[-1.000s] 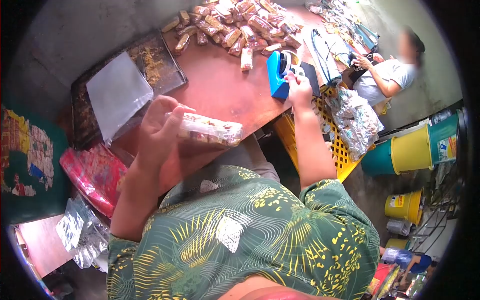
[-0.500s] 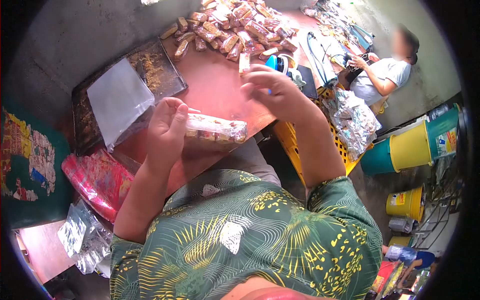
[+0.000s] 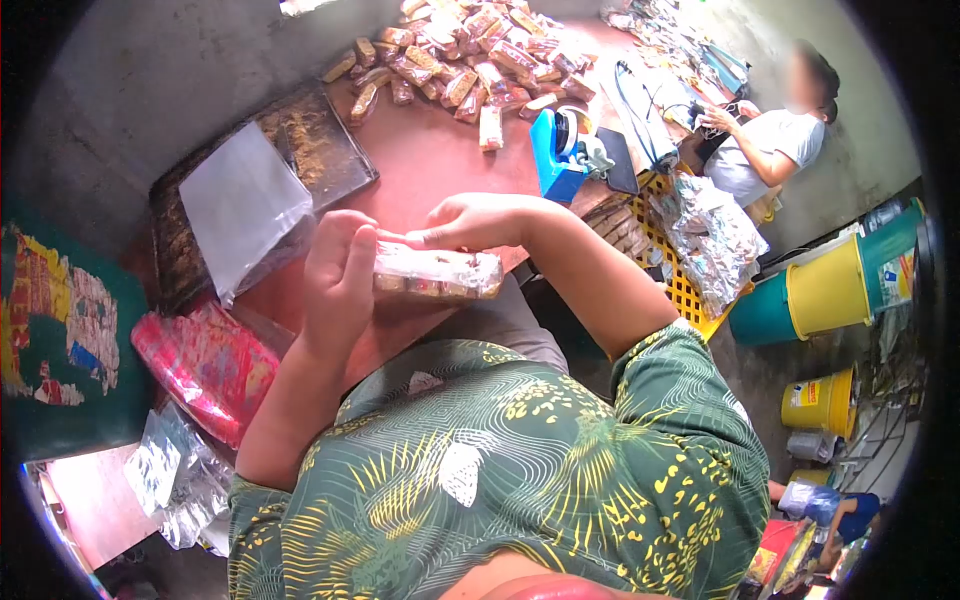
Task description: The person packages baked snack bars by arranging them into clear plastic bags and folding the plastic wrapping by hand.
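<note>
My left hand [image 3: 338,262] is closed around the near-left end of a clear plastic-wrapped pack [image 3: 440,272], which shows rows of small pieces through its wrap. The pack lies level, in front of my shirt and over the table edge. My right hand [image 3: 472,221] is above the pack's left end, its fingertips meeting my left fingers. Those right fingers are pressed together, and whatever is between them is too small to make out. Beyond the right hand stands a blue tape dispenser [image 3: 553,160] on the table.
A heap of wrapped packs [image 3: 470,60] covers the table's far side. Clear plastic sheets [image 3: 245,195] lie on a dark tray [image 3: 345,150] at left. A yellow crate [image 3: 685,290] holds plastic bags at right. A person [image 3: 765,145] sits at the far right, hands raised.
My right hand has come from beside the tape dispenser leftward and down to the pack's left end. The left hand still holds the pack in nearly the same place.
</note>
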`<action>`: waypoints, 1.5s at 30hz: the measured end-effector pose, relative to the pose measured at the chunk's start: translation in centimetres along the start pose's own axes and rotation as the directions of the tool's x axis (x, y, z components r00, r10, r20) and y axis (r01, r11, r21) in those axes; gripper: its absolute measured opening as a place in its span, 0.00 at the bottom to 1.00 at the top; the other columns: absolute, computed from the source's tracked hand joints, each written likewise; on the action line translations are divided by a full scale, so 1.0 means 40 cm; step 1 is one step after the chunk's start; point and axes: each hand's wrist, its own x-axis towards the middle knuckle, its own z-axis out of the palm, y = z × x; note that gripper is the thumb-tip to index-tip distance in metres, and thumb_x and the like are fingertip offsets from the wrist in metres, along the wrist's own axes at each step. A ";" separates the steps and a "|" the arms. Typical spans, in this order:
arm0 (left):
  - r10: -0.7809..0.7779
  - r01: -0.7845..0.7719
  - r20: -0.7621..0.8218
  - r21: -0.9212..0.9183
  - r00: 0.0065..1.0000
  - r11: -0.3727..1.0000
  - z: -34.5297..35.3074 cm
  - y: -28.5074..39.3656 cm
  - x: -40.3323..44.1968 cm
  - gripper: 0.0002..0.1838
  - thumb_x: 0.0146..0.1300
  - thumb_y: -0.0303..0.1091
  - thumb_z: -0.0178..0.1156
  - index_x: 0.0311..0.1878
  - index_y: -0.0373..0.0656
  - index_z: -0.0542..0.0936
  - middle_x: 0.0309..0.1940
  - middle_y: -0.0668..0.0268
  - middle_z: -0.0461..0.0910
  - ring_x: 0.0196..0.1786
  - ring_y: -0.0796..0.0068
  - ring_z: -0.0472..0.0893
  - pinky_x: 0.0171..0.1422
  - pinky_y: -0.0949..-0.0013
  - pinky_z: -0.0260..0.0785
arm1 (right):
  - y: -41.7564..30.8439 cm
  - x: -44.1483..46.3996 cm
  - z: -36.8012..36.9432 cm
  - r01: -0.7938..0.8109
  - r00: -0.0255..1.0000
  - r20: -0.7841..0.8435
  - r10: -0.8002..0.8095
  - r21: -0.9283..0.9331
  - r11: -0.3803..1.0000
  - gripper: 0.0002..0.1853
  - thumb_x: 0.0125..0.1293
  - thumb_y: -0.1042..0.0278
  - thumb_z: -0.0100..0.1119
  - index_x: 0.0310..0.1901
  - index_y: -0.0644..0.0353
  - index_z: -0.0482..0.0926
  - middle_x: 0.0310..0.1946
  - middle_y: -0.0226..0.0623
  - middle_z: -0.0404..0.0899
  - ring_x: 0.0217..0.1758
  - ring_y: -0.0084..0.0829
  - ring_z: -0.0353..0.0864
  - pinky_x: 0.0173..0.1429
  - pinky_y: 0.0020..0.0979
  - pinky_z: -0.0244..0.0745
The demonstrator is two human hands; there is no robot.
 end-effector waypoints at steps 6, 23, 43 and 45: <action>0.085 -0.087 0.083 0.017 0.993 0.996 0.023 -0.162 -0.052 0.22 0.68 0.31 0.73 0.62 0.39 0.77 0.52 0.62 0.85 0.53 0.71 0.85 0.63 0.64 0.80 | -0.060 -0.173 0.039 0.363 0.792 -0.376 -0.482 -0.344 0.866 0.27 0.66 0.50 0.77 0.59 0.59 0.84 0.46 0.39 0.87 0.52 0.37 0.87 0.55 0.41 0.81; -0.121 -0.027 0.334 0.407 0.935 0.913 0.017 -0.225 -0.067 0.13 0.65 0.33 0.73 0.50 0.39 0.86 0.43 0.59 0.88 0.47 0.61 0.87 0.55 0.61 0.80 | 0.386 -0.617 -0.132 -0.389 0.190 -0.981 0.046 -0.032 0.921 0.32 0.63 0.63 0.80 0.66 0.64 0.79 0.62 0.51 0.85 0.63 0.44 0.85 0.66 0.40 0.79; -0.030 -0.213 0.394 0.557 0.919 0.803 0.024 -0.181 -0.055 0.11 0.67 0.38 0.70 0.46 0.41 0.87 0.41 0.59 0.88 0.47 0.55 0.86 0.55 0.56 0.77 | 1.034 -0.281 -0.030 -0.423 0.401 -0.908 -0.118 -0.298 0.856 0.16 0.60 0.76 0.66 0.52 0.62 0.85 0.62 0.53 0.82 0.66 0.57 0.79 0.72 0.44 0.75; -0.023 -0.209 0.393 0.537 0.919 0.817 0.019 -0.180 -0.057 0.11 0.67 0.37 0.70 0.46 0.42 0.87 0.41 0.59 0.88 0.47 0.56 0.86 0.55 0.56 0.78 | 1.022 -0.303 -0.036 -0.365 0.437 -0.894 0.101 -0.073 0.928 0.17 0.61 0.74 0.68 0.53 0.61 0.85 0.61 0.51 0.82 0.65 0.53 0.81 0.71 0.43 0.76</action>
